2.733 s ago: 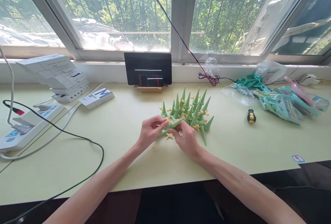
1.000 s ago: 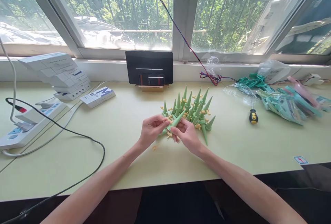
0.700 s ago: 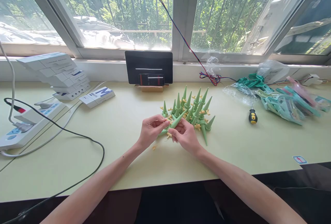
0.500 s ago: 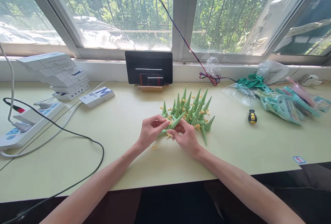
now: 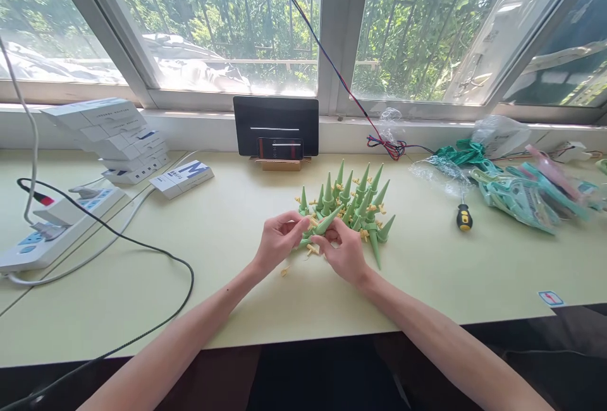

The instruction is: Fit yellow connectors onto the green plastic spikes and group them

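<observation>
Between my two hands a green cone [image 5: 328,220] is held at a slant, its tip up and to the right. My left hand [image 5: 281,238] pinches a small yellow piece at the cone's lower left end. The fingers of my right hand [image 5: 344,248] are closed round the cone from the right. Several green cones [image 5: 363,199] stand or lean in a cluster just beyond my hands, with small yellow pieces among them. One yellow piece [image 5: 312,250] lies on the table between my hands, and another [image 5: 284,271] lies nearer the front edge.
A dark tablet [image 5: 277,117] and a phone stand at the back of the table [image 5: 265,310]. White boxes [image 5: 118,136] and a power strip [image 5: 66,227] are at the left, with a black cable. A screwdriver [image 5: 463,216] and plastic bags [image 5: 515,193] lie at the right.
The camera's view has shifted slightly. My hands keep almost the same pose round the cone, and more of the yellow piece at its lower end now shows.
</observation>
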Demonstrator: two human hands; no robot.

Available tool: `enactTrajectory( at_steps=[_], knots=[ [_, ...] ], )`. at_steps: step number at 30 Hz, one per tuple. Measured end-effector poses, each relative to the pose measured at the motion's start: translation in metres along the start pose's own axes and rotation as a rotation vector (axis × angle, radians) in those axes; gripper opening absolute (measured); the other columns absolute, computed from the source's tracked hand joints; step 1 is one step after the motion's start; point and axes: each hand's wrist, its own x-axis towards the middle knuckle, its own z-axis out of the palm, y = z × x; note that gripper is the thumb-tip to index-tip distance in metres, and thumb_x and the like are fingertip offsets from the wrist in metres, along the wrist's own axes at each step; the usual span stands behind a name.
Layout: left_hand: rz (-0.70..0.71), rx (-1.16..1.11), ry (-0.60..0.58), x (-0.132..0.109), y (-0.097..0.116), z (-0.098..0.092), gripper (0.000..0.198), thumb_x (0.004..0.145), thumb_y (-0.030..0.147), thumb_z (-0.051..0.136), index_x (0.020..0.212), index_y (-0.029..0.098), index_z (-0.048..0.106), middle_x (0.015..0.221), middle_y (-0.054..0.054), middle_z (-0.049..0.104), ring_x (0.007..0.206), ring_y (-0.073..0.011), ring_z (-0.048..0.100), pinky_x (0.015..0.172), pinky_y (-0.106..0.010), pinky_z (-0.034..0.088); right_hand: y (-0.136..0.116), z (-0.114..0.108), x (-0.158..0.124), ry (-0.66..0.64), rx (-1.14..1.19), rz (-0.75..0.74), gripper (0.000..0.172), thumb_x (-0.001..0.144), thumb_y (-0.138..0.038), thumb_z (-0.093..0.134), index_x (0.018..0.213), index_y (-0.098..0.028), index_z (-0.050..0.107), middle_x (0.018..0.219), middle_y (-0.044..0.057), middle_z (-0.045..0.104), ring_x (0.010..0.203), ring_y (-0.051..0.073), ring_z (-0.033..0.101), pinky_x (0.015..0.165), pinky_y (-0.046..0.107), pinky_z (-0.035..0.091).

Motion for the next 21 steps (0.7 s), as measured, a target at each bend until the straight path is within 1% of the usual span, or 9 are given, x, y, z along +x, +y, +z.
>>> enactTrajectory(
  at_steps=[2, 4, 6, 8, 9, 11, 14, 18, 21],
  knots=[
    [0.034, 0.032, -0.017, 0.001, 0.001, -0.002, 0.033, 0.089, 0.045, 0.066, 0.074, 0.016, 0.066, 0.063, -0.002, 0.059, 0.042, -0.0050, 0.041, 0.038, -0.020, 0.033, -0.006, -0.001, 0.002, -0.041, 0.176, 0.106, 0.026, 0.086, -0.044, 0.070, 0.094, -0.022, 0.059, 0.078, 0.001, 0.064, 0.055, 0.014, 0.058, 0.050, 0.029, 0.050],
    [0.085, 0.062, -0.009, 0.001, 0.001, -0.003, 0.032, 0.090, 0.044, 0.064, 0.076, 0.016, 0.067, 0.071, -0.003, 0.061, 0.044, -0.0048, 0.043, 0.040, -0.020, 0.036, -0.011, -0.003, 0.005, -0.069, 0.296, 0.178, 0.029, 0.086, -0.046, 0.070, 0.097, -0.021, 0.061, 0.076, 0.000, 0.064, 0.051, 0.013, 0.056, 0.047, 0.028, 0.048],
    [0.123, 0.104, 0.011, 0.001, 0.002, -0.004, 0.027, 0.091, 0.042, 0.064, 0.083, 0.016, 0.070, 0.080, -0.004, 0.063, 0.050, -0.0056, 0.049, 0.044, -0.020, 0.041, -0.016, -0.006, 0.008, -0.091, 0.352, 0.214, 0.030, 0.086, -0.047, 0.070, 0.096, -0.020, 0.062, 0.073, 0.000, 0.064, 0.048, 0.012, 0.055, 0.046, 0.027, 0.046],
    [0.144, 0.156, 0.022, 0.000, 0.003, -0.004, 0.022, 0.089, 0.039, 0.066, 0.096, 0.018, 0.072, 0.088, -0.005, 0.063, 0.057, -0.0072, 0.055, 0.049, -0.020, 0.047, -0.019, -0.008, 0.010, -0.114, 0.390, 0.235, 0.030, 0.086, -0.047, 0.070, 0.094, -0.019, 0.062, 0.073, 0.000, 0.064, 0.048, 0.012, 0.055, 0.046, 0.027, 0.045],
    [0.155, 0.184, 0.021, 0.000, 0.003, -0.004, 0.023, 0.089, 0.038, 0.067, 0.101, 0.019, 0.071, 0.092, -0.005, 0.063, 0.060, -0.0078, 0.057, 0.052, -0.020, 0.050, -0.020, -0.009, 0.011, -0.126, 0.411, 0.245, 0.030, 0.086, -0.047, 0.070, 0.094, -0.019, 0.062, 0.074, 0.001, 0.065, 0.048, 0.011, 0.055, 0.046, 0.026, 0.045],
    [0.189, 0.238, 0.016, 0.000, 0.003, -0.004, 0.024, 0.087, 0.037, 0.068, 0.105, 0.020, 0.071, 0.095, -0.005, 0.063, 0.064, -0.0085, 0.059, 0.057, -0.021, 0.054, -0.020, -0.010, 0.012, -0.151, 0.455, 0.271, 0.031, 0.086, -0.048, 0.070, 0.095, -0.019, 0.063, 0.076, 0.002, 0.066, 0.048, 0.011, 0.054, 0.046, 0.026, 0.043],
    [0.232, 0.278, 0.019, 0.000, 0.001, -0.004, 0.022, 0.087, 0.036, 0.069, 0.101, 0.020, 0.071, 0.096, -0.005, 0.063, 0.064, -0.0082, 0.059, 0.058, -0.022, 0.056, -0.019, -0.010, 0.012, -0.175, 0.502, 0.302, 0.035, 0.085, -0.050, 0.070, 0.099, -0.019, 0.065, 0.077, 0.002, 0.067, 0.049, 0.011, 0.053, 0.046, 0.026, 0.041],
    [0.251, 0.269, 0.030, 0.001, -0.001, -0.004, 0.019, 0.085, 0.035, 0.071, 0.095, 0.019, 0.072, 0.094, -0.005, 0.064, 0.062, -0.0078, 0.058, 0.056, -0.021, 0.056, -0.017, -0.009, 0.012, -0.186, 0.529, 0.318, 0.036, 0.083, -0.051, 0.072, 0.096, -0.018, 0.065, 0.076, 0.003, 0.066, 0.050, 0.011, 0.055, 0.045, 0.025, 0.039],
    [0.261, 0.251, 0.038, 0.001, -0.001, -0.004, 0.017, 0.083, 0.035, 0.073, 0.087, 0.019, 0.072, 0.089, -0.005, 0.064, 0.069, -0.0110, 0.062, 0.056, -0.022, 0.057, -0.016, -0.008, 0.012, -0.198, 0.534, 0.327, 0.037, 0.083, -0.051, 0.072, 0.096, -0.018, 0.065, 0.078, 0.003, 0.067, 0.050, 0.011, 0.055, 0.045, 0.025, 0.040]
  ],
)
